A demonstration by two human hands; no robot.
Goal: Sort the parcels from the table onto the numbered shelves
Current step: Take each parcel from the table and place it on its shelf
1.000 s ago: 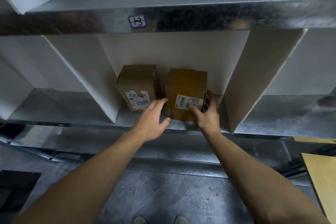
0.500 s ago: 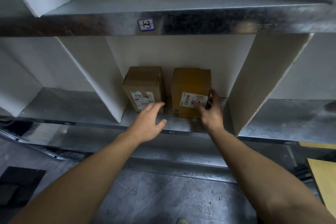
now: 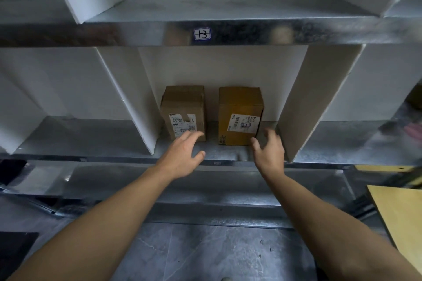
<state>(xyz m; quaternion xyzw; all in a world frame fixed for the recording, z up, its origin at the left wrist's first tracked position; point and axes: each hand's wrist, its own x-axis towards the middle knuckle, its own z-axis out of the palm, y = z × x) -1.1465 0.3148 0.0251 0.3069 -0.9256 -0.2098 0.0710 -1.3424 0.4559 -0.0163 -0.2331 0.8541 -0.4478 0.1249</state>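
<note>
Risk: left hand (image 3: 180,157), right hand (image 3: 270,155) empty, fingers (image 3: 193,137) spread.
We judge the left one may knock the brown carton (image 3: 182,102) askew.

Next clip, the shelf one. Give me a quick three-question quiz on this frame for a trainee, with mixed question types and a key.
1. True or false: the brown parcel is stacked on top of the yellowish parcel.
2. Multiple choice: the tag on the shelf edge above the parcels reads A) 31, B) 13, C) 18.
3. Fill in: the hand nearest the brown parcel is the person's ___ hand.

Key
1. False. They stand side by side in one compartment.
2. B.
3. Left. The left hand reaches toward it with its fingers spread.
</note>
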